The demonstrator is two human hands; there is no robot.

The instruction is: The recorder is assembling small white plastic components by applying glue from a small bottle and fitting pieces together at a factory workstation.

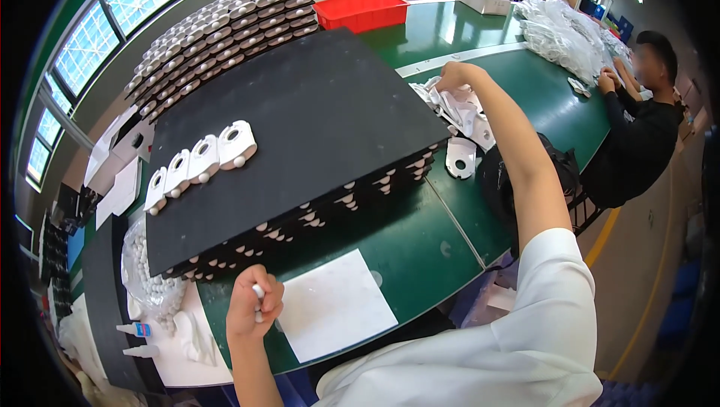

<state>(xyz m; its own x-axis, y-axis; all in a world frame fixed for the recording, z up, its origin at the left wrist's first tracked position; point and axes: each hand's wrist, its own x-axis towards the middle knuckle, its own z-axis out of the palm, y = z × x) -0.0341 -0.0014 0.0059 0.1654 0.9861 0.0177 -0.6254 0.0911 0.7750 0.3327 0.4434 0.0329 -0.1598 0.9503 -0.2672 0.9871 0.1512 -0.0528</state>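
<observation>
My left hand [253,303] is closed around small white balls [258,291], just left of a white sheet of paper [337,306]. At the far right corner of a black board [300,129], my right hand [459,75] reaches into a pile of white plastic parts [466,116]. Its fingers bend down over a part at the top, though their tips are partly hidden. One loose white part with a round hole [460,158] lies nearer, beside the pile. On the board's left side stands a short slanting row of similar white parts [201,159], with white balls along their near ends.
Under the board are stacked layers of white parts. More loaded boards [225,39] rise behind, near a red bin [361,11]. Glue bottles [135,330] and a bag of white balls [150,272] lie left. A co-worker [637,129] sits at right by clear plastic bags [562,32].
</observation>
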